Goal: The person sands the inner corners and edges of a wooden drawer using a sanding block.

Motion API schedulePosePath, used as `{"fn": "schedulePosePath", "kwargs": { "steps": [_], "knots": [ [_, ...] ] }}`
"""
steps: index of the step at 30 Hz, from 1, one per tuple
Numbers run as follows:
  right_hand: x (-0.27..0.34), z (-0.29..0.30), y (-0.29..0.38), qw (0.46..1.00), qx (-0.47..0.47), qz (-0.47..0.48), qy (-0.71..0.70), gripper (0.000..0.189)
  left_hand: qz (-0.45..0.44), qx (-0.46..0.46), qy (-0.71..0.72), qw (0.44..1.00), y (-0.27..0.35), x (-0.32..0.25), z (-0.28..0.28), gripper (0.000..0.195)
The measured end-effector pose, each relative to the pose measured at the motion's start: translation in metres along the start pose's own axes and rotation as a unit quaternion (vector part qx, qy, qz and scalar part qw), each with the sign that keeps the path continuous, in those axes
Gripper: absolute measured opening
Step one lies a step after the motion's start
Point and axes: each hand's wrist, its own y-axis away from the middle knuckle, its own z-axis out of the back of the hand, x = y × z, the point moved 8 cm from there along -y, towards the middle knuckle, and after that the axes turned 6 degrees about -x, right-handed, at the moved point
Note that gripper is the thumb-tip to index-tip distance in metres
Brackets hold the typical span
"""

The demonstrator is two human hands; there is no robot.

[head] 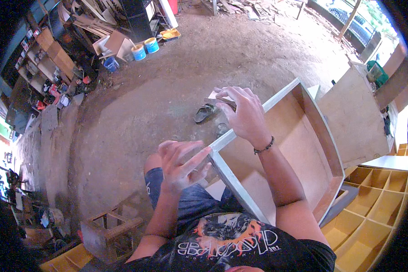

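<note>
A shallow wooden drawer-like box (224, 170) with pale, whitened rims rests tilted against my lap, its open side facing up. My right hand (243, 110), with a dark beaded bracelet at the wrist, is over the box's far-left rim. Between its thumb and fingers is a thin folded sheet (212, 97), too blurred to name surely. Beside the near-left corner is my left hand (183, 163), its fingers spread and blurred. Its index fingertip meets or nearly meets that corner. Pale dust covers both hands. A pale flat piece (216, 189) shows below the corner by my leg.
A sandal (204, 114) is on the dusty floor (122, 136) beyond the hands. To my right are a plywood panel (350, 119) and a yellow compartmented cabinet (374, 204). A wooden stool (110, 227) stands lower left. Paint buckets (138, 52) and wood scraps (98, 30) stand farther back.
</note>
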Motion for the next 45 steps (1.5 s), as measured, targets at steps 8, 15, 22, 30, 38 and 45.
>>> {"fn": "schedulePosePath", "kwargs": {
  "steps": [8, 15, 22, 30, 38, 45],
  "knots": [
    [0.002, 0.002, -0.001, 1.0, 0.021, -0.001, -0.004, 0.024, -0.011, 0.039, 0.017, 0.999, 0.007, -0.004, -0.018, 0.051],
    [0.006, 0.004, 0.001, 0.999, 0.025, -0.005, -0.021, 0.02, -0.016, -0.021, 0.017, 1.0, 0.01, -0.017, -0.01, 0.041],
    [0.002, 0.005, 0.002, 1.0, -0.005, 0.007, -0.01, 0.023, -0.047, -0.032, 0.006, 0.998, 0.02, -0.033, -0.009, 0.033],
    [0.006, 0.003, 0.002, 1.0, 0.004, 0.01, -0.007, 0.024, -0.081, 0.008, 0.1, 0.992, 0.046, -0.067, -0.025, 0.022],
    [0.005, 0.006, 0.002, 1.0, -0.003, 0.019, -0.012, 0.024, -0.162, 0.037, 0.106, 0.98, 0.038, -0.083, -0.017, 0.027],
    [0.006, 0.006, 0.002, 1.0, 0.012, 0.001, -0.017, 0.022, -0.132, 0.015, 0.07, 0.989, 0.029, -0.048, -0.019, 0.025]
  ]
}}
